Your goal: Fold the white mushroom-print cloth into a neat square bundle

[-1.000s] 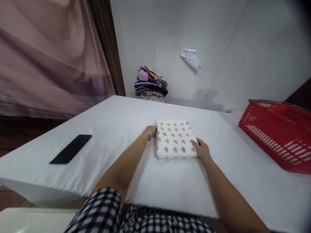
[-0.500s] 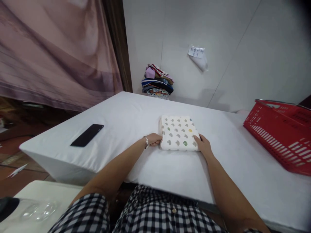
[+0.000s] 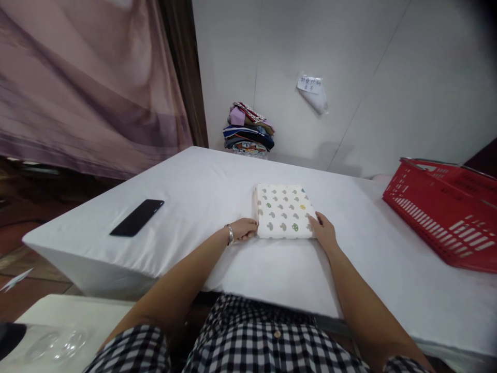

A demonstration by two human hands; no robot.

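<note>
A folded white cloth (image 3: pixel 285 212) with grey, green and yellow mushroom prints lies flat on the white-covered table (image 3: pixel 209 178). At its near left corner, my left hand (image 3: pixel 245 228) pinches the edge with curled fingers; a silver bracelet is on that wrist. My right hand (image 3: pixel 324 231) grips the near right corner, the thumb on top and the other fingers partly hidden at the side. The cloth's layers show along its left side.
A black phone (image 3: pixel 137 217) lies on the table's left part. On the right stands a red plastic basket (image 3: pixel 438 207). A stack of folded fabrics (image 3: pixel 249 129) is by the wall, below a taped paper note (image 3: pixel 309 84). A white surface (image 3: pixel 73 316) is at lower left.
The view has shifted slightly, so more of the basket shows. Both hands stay at the cloth's near corners, and the cloth keeps its shape and place.
</note>
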